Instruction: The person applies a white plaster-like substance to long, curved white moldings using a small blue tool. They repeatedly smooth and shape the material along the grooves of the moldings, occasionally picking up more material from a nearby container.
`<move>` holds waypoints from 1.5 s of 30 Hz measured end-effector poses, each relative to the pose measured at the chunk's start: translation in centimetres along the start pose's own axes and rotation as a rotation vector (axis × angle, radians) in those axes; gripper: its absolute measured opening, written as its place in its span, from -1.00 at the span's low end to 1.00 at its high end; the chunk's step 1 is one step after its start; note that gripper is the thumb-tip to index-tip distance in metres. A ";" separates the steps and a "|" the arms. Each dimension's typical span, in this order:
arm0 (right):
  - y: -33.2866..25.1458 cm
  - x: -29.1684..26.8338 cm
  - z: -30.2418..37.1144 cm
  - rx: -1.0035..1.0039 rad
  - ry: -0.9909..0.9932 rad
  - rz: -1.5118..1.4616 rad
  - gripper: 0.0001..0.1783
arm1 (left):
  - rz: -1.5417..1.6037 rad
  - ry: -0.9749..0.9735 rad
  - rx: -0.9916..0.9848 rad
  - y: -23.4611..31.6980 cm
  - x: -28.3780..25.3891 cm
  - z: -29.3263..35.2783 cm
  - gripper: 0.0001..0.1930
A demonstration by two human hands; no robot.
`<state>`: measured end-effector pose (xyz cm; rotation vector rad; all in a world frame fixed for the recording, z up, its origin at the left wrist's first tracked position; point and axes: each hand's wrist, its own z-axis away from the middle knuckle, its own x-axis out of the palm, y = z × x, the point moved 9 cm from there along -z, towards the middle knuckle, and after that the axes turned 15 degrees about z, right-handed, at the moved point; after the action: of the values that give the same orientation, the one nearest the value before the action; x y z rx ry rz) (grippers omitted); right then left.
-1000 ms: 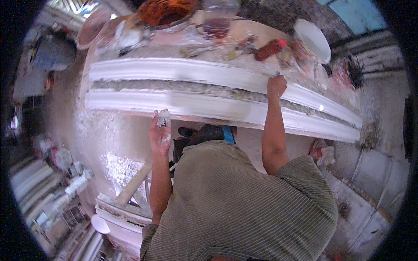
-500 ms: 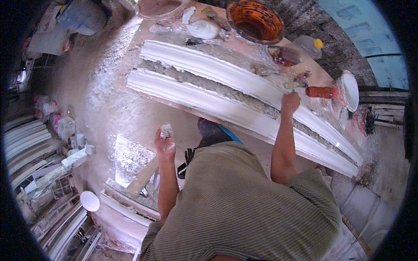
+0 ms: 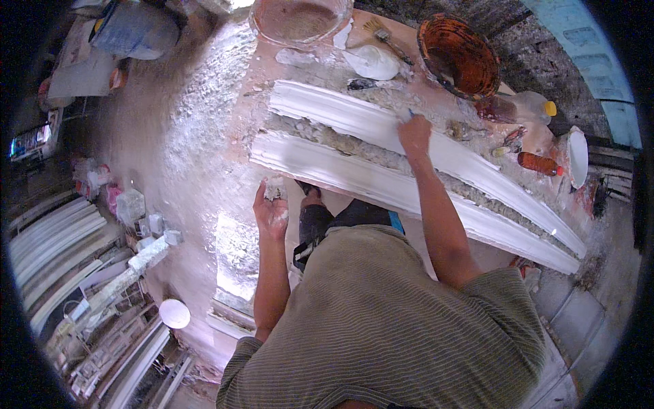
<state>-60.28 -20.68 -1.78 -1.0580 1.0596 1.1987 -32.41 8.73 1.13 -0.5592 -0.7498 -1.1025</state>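
Observation:
Two long white plaster mouldings lie side by side on the workbench, the far moulding (image 3: 327, 105) and the near moulding (image 3: 327, 163), with a strip of rough grey plaster crumbs between them. My right hand (image 3: 414, 140) is closed over the far moulding, around a small tool with a blue end (image 3: 410, 113); most of the tool is hidden in the fist. Off the bench's near side, my left hand (image 3: 272, 217) is raised palm up. Its fingers hold a whitish, crumbly lump of plaster (image 3: 275, 186), and white smears show on the palm.
On the bench's far side stand a pinkish basin (image 3: 300, 20), a brush (image 3: 385, 39), an orange-black bucket (image 3: 458, 58), a yellow-capped jug (image 3: 535, 108), a reddish bottle (image 3: 538, 163) and a white bowl (image 3: 578, 158). Stacked white mouldings (image 3: 61, 238) lie at the left. White dust covers the floor.
My right hand has moved left along the far moulding with the small tool. The view has shifted, so the bench sits further right. My left hand still holds the lump.

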 end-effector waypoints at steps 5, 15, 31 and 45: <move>-8.4 1.6 -3.9 0.000 -0.076 -0.071 -0.52 | 0.025 0.191 0.026 6.6 0.2 -4.5 -0.68; 5.3 -3.5 1.4 0.345 0.231 -0.003 -0.44 | -0.167 0.149 0.239 27.9 -1.9 -8.5 -0.72; -21.4 0.7 3.2 0.131 0.001 -0.119 -0.77 | -0.533 -0.054 -0.342 10.5 6.4 -14.5 -0.77; -22.2 1.8 1.7 0.048 -0.019 -0.194 -0.71 | -0.397 -0.040 -0.287 11.9 8.4 -15.9 -0.76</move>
<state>-37.93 -20.17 -2.02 -1.0839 0.9433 1.0212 -15.05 -3.43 -2.90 -0.6938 -0.7604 -1.5868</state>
